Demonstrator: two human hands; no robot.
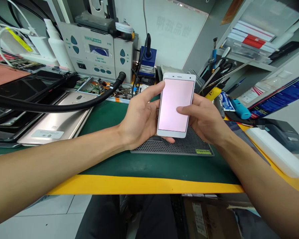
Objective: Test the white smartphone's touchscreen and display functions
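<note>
A white smartphone (175, 103) with a blank, pale pink lit screen is held upright above the bench. My left hand (139, 114) grips it from the left, thumb along the upper left edge and fingers behind. On the other side, my right hand (205, 116) has its thumb over the screen right of the middle, with its fingers around the right edge and partly hidden behind the phone. Beneath both hands lies a grey perforated mat (174, 146) with a small yellow label.
A soldering station (89, 53) stands at the back left, its thick black hose (52, 107) crossing over stacked tablets (62, 122). Behind is a parts tray (102, 87) of small components. Tools, scissors (225, 67) and a teal-handled item (241, 109) crowd the right. The green bench (149, 166) ends in a yellow edge.
</note>
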